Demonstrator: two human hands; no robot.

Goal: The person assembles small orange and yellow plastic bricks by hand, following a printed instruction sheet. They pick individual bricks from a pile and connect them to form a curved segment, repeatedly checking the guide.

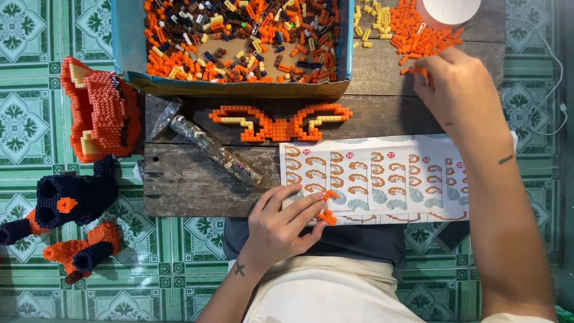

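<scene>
- Leftmost, off the desk [179,179], two built block figures sit on the green tiled floor [24,119]: an orange-red one [98,110] above, a dark blue and orange one [69,221] below, out of your working space.
- A cardboard box [239,88] of mixed small bricks sits at the desk's far edge, within reach.
- In front of it lies an orange winged piece [280,124], flat and apart from your hands.
- Your left hand [284,224] pinches a small orange assembly [327,209] at its fingertips, resting it on the instruction sheet [388,179], seemingly to compare it with the diagrams.
- Your right hand [457,90] reaches into the loose orange bricks [418,36], fingers curled down; whether it grips one, you cannot tell.
</scene>
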